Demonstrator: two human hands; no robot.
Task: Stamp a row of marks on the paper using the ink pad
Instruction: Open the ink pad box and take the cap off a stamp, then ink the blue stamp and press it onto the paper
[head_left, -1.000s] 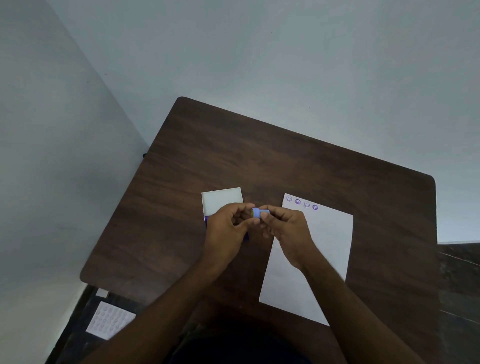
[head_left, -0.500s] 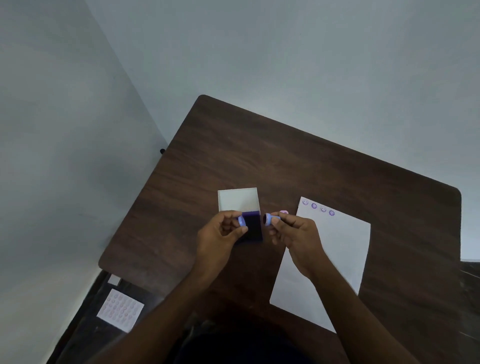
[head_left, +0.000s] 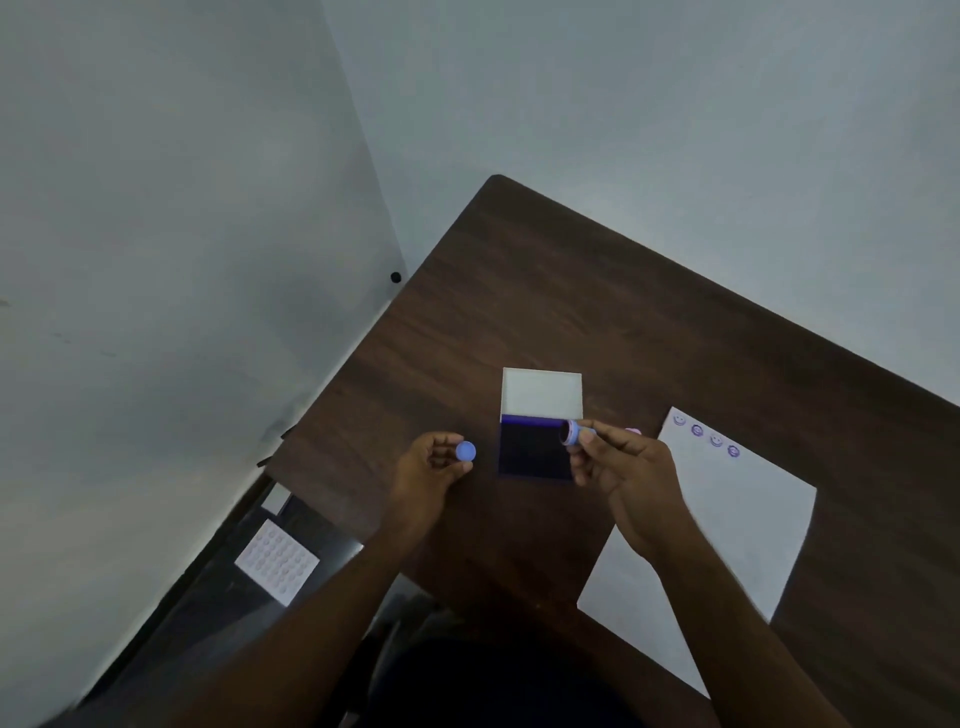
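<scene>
The left hand (head_left: 434, 470) pinches a blue cap (head_left: 465, 451) above the table (head_left: 597, 291). The open ink pad (head_left: 535, 448) lies between the hands. The right hand (head_left: 626, 475) grips the stamp (head_left: 570, 432) over the pad's edge. The paper (head_left: 737, 525) carries four marks (head_left: 706, 435).

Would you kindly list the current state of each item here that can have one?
Ink pad: lid open, flat on the table.
Stamp: uncapped, held in right hand beside the pad.
Cap: off, pinched in left hand.
Paper: flat, four marks along its top edge.
</scene>
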